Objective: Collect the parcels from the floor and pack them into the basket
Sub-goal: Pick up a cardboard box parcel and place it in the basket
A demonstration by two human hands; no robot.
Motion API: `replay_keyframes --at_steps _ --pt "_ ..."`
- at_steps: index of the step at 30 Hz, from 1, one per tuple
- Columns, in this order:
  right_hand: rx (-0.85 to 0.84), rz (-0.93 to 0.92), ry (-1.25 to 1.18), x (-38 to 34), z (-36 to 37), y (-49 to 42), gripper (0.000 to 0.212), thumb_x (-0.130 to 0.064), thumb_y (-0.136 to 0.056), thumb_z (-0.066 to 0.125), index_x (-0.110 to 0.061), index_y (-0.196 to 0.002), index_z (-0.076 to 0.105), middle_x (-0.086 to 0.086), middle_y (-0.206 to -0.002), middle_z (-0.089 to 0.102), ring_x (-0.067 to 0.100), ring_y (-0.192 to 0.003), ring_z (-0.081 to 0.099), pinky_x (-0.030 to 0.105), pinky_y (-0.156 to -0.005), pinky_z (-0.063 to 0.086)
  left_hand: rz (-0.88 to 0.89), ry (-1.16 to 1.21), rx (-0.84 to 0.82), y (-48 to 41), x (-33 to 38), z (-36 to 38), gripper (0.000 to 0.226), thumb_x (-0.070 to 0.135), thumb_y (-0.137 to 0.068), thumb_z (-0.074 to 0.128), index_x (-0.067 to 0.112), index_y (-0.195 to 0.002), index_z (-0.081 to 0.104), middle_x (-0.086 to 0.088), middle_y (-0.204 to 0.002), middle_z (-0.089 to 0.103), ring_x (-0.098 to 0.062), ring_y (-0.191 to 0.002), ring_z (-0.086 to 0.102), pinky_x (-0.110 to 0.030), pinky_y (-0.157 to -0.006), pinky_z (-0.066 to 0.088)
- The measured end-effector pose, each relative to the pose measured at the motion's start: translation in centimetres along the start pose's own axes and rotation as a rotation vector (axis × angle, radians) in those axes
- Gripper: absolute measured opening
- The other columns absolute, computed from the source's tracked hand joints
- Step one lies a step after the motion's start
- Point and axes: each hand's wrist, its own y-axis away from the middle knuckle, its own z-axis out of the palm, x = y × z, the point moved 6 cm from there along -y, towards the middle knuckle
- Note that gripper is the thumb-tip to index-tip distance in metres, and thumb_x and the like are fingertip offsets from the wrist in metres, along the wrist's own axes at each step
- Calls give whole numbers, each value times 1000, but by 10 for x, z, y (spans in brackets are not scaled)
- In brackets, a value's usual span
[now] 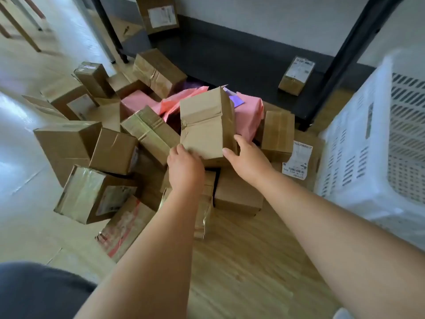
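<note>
A dented brown cardboard box (204,125) sits tilted on top of a heap of parcels (110,153) on the wooden floor. My left hand (184,169) grips its near left corner from below, fingers curled under the edge. My right hand (246,157) holds its near right side, thumb on the front face. Pink mailer bags (248,116) and a purple one (236,100) lie behind the box. The white plastic basket (358,146) stands to the right of the heap, its inside mostly out of frame.
A black shelf unit (230,61) stands behind the heap with a small labelled box (296,75) on its bottom shelf and another box (158,13) further back. Wooden furniture legs (20,26) show at the top left. My knee (39,293) is at bottom left.
</note>
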Motion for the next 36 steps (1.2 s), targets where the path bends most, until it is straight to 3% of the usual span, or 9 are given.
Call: replay_keyframes --at_steps 8,16,21,24,27,29,31,33,36 --pt "-108 117 -74 -7 9 -15 71 -55 -96 43 -29 -154 9 7 -153 35 30 -131 45 40 -96 43 -182 60 5 -21 2 3 43 31 -102 36 8 -137 44 -13 -133 50 -32 -119 51 -42 -94 44" --pt "-71 214 -264 10 -12 9 65 -46 -101 39 -22 -155 13 2 -160 22 25 -145 25 38 -112 27 -55 195 135 2 28 -15 40 32 -95 42 10 -126 55 -5 -124 49 -24 -118 47 -38 -94 43" --pt "-1 294 -458 18 -43 32 61 -37 -101 45 -23 -154 20 1 -155 33 26 -139 36 44 -112 34 -27 394 99 26 48 -32 34 34 -102 33 22 -120 58 -2 -118 54 -23 -109 50 -39 -87 42" --pt "8 329 -562 21 -64 46 59 -30 -99 49 -23 -152 24 4 -149 40 30 -129 47 50 -101 47 -84 595 -13 41 53 -39 27 22 -100 35 24 -112 60 -1 -105 57 -19 -90 51 -35 -76 43" --pt "35 317 -600 21 -89 63 53 -23 -100 47 -20 -150 31 6 -142 48 29 -114 57 46 -84 57 -150 733 -171 61 60 -40 29 8 -93 40 24 -107 60 -1 -103 57 -20 -91 55 -41 -82 53" --pt "60 308 -633 21 -109 83 48 -19 -101 45 -17 -148 36 7 -137 50 27 -105 59 40 -71 59 -188 823 -273 83 67 -43 21 13 -95 49 22 -112 58 -1 -107 56 -20 -95 55 -38 -81 49" --pt "61 330 -698 20 -123 96 42 -17 -101 45 -15 -143 41 10 -133 52 29 -100 60 36 -61 56 -284 931 -433 100 71 -41 30 32 -92 62 19 -119 54 -4 -112 56 -23 -106 53 -41 -89 43" --pt "70 332 -772 17 -138 119 39 -15 -101 45 -15 -140 43 12 -125 54 32 -94 62 37 -60 55 -288 1052 -588 119 79 -46 43 43 -86 69 17 -118 53 -6 -114 61 -24 -111 56 -44 -100 45" --pt "124 328 -775 15 -158 144 33 -16 -102 42 -16 -135 48 12 -109 59 32 -91 64 45 -78 58 -216 1137 -706 138 96 -53 62 42 -77 77 19 -129 53 -6 -118 65 -23 -109 61 -43 -93 53"
